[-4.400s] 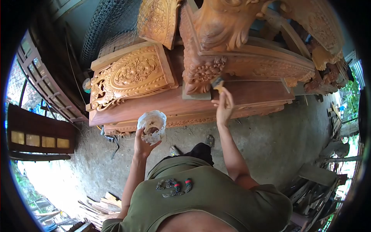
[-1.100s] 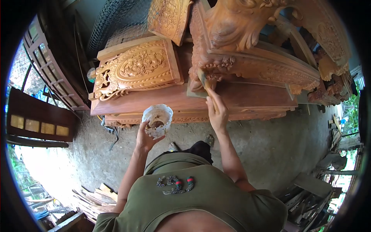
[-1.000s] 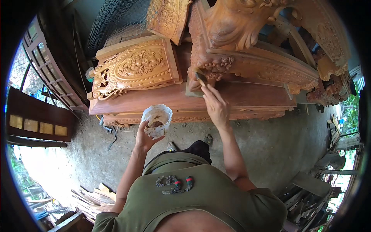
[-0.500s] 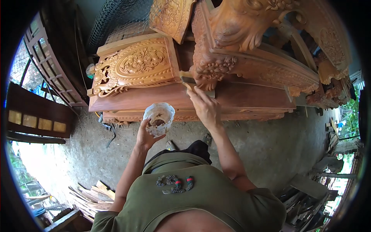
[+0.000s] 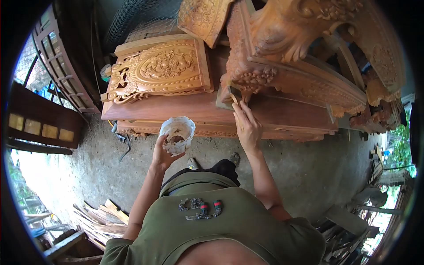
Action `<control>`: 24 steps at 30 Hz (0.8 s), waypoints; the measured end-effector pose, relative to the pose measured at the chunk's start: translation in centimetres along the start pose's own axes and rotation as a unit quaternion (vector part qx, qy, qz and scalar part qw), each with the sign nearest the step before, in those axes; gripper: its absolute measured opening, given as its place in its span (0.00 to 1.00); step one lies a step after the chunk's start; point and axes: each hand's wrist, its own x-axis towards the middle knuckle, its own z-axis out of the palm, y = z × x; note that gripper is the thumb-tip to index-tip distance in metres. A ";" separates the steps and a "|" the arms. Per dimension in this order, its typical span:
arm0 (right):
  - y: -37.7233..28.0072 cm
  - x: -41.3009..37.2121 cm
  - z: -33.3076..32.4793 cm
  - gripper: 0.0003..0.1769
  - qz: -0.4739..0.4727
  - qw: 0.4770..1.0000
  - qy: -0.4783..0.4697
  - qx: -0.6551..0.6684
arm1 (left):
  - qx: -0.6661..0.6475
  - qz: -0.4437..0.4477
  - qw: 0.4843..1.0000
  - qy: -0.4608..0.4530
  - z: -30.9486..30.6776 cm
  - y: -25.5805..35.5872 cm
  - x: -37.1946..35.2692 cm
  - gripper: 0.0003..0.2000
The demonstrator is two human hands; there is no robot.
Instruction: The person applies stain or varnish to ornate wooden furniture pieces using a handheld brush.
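My left hand (image 5: 164, 153) grips a whitish plastic cup (image 5: 186, 138) by its side, with a little brown stuff at the bottom. In my right hand (image 5: 248, 126) is a paintbrush (image 5: 234, 96), its dark head up against the foot of a carved wooden furniture piece (image 5: 282, 73). Whether the bristles touch the wood is hard to make out. That piece rests on a long reddish-brown wooden surface (image 5: 172, 107). A glossy carved panel (image 5: 163, 70) lies on the same surface, to the left of the brush.
Another carved panel (image 5: 204, 20) leans at the back beside rolled wire mesh (image 5: 128, 22). Split wood (image 5: 99, 221) is piled at the lower left, and more scrap wood (image 5: 349, 221) at the lower right. Concrete floor (image 5: 300, 176) stretches around my feet.
My right hand has moved the paintbrush right, from beside the glossy panel's edge to the carved foot. The cup stays in my left hand, and the view has shifted slightly.
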 end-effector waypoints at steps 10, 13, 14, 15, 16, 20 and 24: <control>1.1 -0.5 0.1 0.15 0.067 0.998 -0.013 -0.011 | 0.009 -0.001 1.000 -0.001 1.8 0.5 0.3 0.38; 2.7 -1.1 0.8 0.15 0.117 0.977 -0.176 -0.034 | 0.016 -0.013 1.000 -0.012 1.9 0.3 0.6 0.38; 3.0 -1.6 1.0 0.15 0.118 0.977 -0.173 -0.032 | 0.023 -0.011 1.000 -0.007 1.9 0.2 0.5 0.38; 2.9 -1.7 0.9 0.15 0.115 0.987 -0.114 -0.016 | 0.024 -0.007 1.000 -0.006 2.0 0.5 0.6 0.38; 2.8 -1.9 0.9 0.15 0.113 0.992 -0.058 0.001 | 0.019 -0.003 1.000 -0.011 2.0 0.5 0.7 0.38; 2.7 -1.1 -0.1 0.14 0.127 0.991 -0.031 -0.012 | 0.027 -0.013 0.999 -0.014 2.0 0.2 0.2 0.37; 5.3 -2.2 0.2 0.15 0.142 0.989 -0.027 -0.019 | 0.032 -0.012 0.999 -0.005 1.9 0.2 0.3 0.36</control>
